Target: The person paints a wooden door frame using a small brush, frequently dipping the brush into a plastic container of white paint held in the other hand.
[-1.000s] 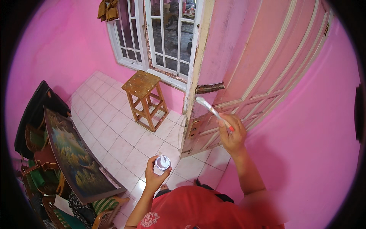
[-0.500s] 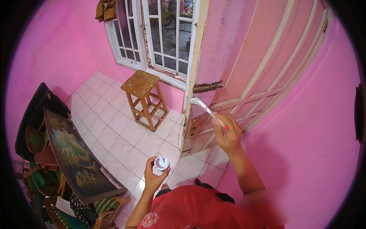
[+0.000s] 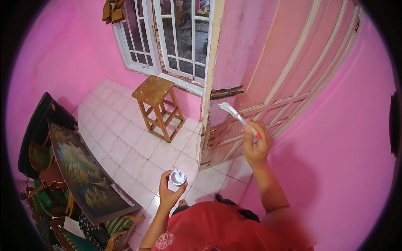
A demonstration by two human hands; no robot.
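Observation:
My left hand (image 3: 167,190) is closed around a small paint cup (image 3: 173,180) with pale paint and a white stirrer inside. My right hand (image 3: 256,144) grips a paintbrush (image 3: 238,117) with a red-tipped handle and white-coated bristles. Those bristles are over the edge section of the pink panelled door (image 3: 284,50), just below a dark, rough horizontal strip (image 3: 226,92); whether they touch it I cannot tell. The door's lock plate (image 3: 212,138) is lower down, left of the brush.
A wooden stool (image 3: 153,88) stands below the white-framed window (image 3: 180,42). At left, a framed landscape painting (image 3: 83,175) leans over stacked chairs (image 3: 117,226) and a black case (image 3: 31,125). A pink wall (image 3: 339,159) is close at my right.
From half a second ago, my right hand and brush have shifted right and slightly up along the door. My left hand stays about where it was with the cup.

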